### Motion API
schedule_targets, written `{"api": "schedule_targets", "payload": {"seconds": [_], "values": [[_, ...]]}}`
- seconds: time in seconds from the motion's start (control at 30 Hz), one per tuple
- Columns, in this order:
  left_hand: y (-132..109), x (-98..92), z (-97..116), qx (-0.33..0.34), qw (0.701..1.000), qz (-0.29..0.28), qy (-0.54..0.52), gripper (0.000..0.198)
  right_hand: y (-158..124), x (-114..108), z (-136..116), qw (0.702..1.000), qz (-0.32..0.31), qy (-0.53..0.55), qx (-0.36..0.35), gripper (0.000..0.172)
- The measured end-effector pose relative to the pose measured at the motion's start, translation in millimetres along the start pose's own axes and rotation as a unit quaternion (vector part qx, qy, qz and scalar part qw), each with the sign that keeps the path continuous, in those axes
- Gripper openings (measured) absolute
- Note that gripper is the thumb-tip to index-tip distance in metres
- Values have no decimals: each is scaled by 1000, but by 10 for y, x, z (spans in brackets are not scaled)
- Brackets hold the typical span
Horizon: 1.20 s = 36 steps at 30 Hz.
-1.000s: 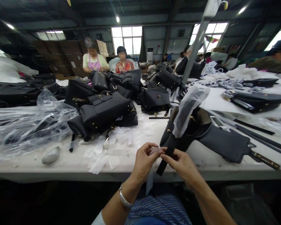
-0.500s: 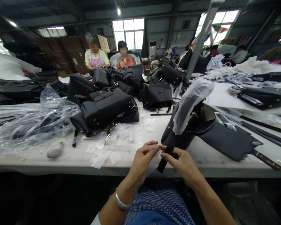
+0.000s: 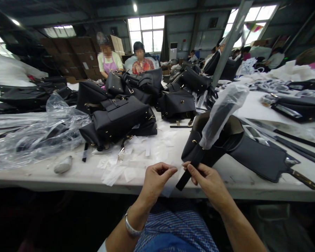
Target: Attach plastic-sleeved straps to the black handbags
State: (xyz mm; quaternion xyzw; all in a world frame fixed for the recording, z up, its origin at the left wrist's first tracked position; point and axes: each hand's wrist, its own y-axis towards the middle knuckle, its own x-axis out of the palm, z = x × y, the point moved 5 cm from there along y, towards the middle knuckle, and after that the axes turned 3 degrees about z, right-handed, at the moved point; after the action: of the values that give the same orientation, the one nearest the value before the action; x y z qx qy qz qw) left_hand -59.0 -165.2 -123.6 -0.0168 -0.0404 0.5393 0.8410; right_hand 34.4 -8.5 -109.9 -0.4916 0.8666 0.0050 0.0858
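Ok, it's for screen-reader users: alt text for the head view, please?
The person's right hand pinches the black strap of an open black handbag at the edge of a table, while the left hand holds a translucent strip beside it. Behind lie piled black handbags, paper scraps and crumpled clear plastic; co-workers sit opposite.

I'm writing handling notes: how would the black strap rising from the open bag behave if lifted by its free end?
The strap looks fairly stiff: it runs straight up from the right hand without sagging. Its plastic sleeve, higher up, may be slippery. Lifting it would probably drag the bag along, since they seem joined.
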Motion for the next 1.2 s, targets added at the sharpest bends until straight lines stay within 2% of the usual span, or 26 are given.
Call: {"api": "schedule_targets", "payload": {"seconds": [0.13, 0.27, 0.43, 0.67, 0.87, 1.07, 1.2], "values": [[-30, -90, -46, -25, 1000, 9, 10, 18, -2, -4, 0, 994, 11, 106, -10, 38], [-91, -162, -84, -38, 999, -6, 20, 13, 27, 34, 4, 966, 57, 250, -20, 30], [-138, -193, -144, -57, 998, -18, 19, 13, 56, 63, -66, 948, 97, 302, -29, 28], [-153, -164, -131, -70, 997, -14, 10, 15, 46, 67, -37, 958, 103, 264, -35, 29], [-144, -104, -96, -64, 997, -37, 11, 15, 54, 67, 11, 985, 79, 149, -47, 32], [-52, 119, -16, -26, 998, -42, -30, 26, 76, 138, -11, 999, 23, 17, -33, 47], [78, 315, 48, -16, 996, -37, -81, 29, 90, 50, -12, 997, 44, -19, -61, 53]]}}
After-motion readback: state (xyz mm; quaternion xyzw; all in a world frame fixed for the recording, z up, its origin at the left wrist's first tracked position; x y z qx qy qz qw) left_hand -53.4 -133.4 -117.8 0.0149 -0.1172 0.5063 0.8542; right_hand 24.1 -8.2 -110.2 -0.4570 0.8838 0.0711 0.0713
